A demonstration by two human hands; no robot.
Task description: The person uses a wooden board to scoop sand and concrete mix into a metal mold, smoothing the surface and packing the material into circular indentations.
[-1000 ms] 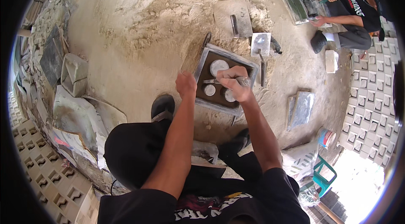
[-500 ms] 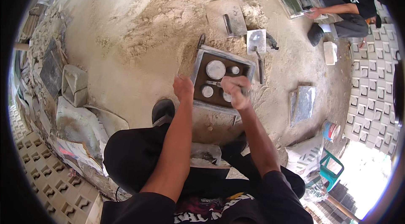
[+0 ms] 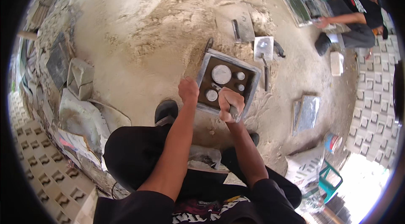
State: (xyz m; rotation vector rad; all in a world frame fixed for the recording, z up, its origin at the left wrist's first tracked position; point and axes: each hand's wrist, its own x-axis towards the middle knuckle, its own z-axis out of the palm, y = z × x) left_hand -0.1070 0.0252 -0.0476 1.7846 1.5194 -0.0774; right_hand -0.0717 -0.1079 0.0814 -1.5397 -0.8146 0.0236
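A square metal-framed mould (image 3: pixel 252 88) lies on the ground in front of me, filled with brown, smooth-looking material. Set in it are a large round pale disc (image 3: pixel 221 74) and several smaller ones, such as the disc (image 3: pixel 211 95) near its left side. My right hand (image 3: pixel 230 102) is closed round the handle of a narrow trowel-like tool (image 3: pixel 216 86), over the mould's near part. The tool's metal end points away from me, between the discs. Beside the mould's left edge my left hand (image 3: pixel 188 89) is curled into a fist; what it holds, if anything, is hidden.
Beyond the mould lie a square plate with a bar handle (image 3: pixel 236 30) and a pale board with a trowel (image 3: pixel 266 76). Flat slabs (image 3: pixel 307 112) rest to the right. Another person (image 3: pixel 352 17) works at a similar mould (image 3: pixel 298 9). Stacked blocks (image 3: pixel 371 110) stand far right.
My right hand and the tool have moved toward me over the mould, uncovering a small disc on the right. My left fist stays beside the frame. The whole view has shifted slightly.
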